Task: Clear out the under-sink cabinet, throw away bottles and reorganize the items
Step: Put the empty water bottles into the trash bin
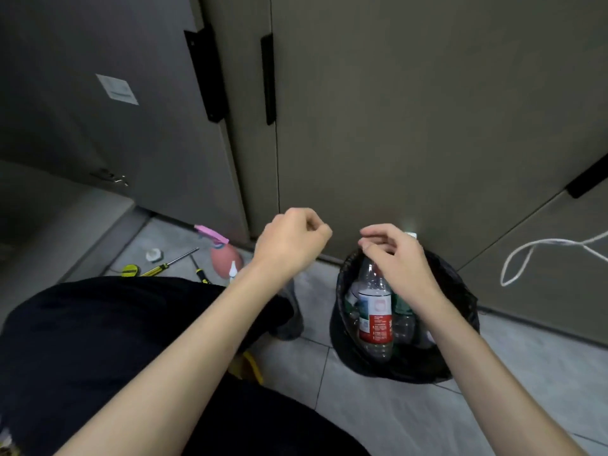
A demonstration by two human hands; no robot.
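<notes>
A black-lined trash bin (457, 324) stands on the floor against the closed cabinet doors (394, 126). Inside it are several plastic bottles. A clear bottle with a red and white label (376, 319) stands upright in the bin. My right hand (398, 258) hovers over the bin, its thumb and fingertips curled round the top of that bottle; the cap is hidden. My left hand (292, 241) is left of the bin in the air, its fingers curled with nothing in them.
On the floor at the left lie a pink spray bottle (223, 255), a yellow-handled screwdriver (164, 266), a small white part (154, 255) and a yellow round item (130, 269). A white cord (526, 255) hangs at the right. My dark-clothed knee (115, 340) fills the lower left.
</notes>
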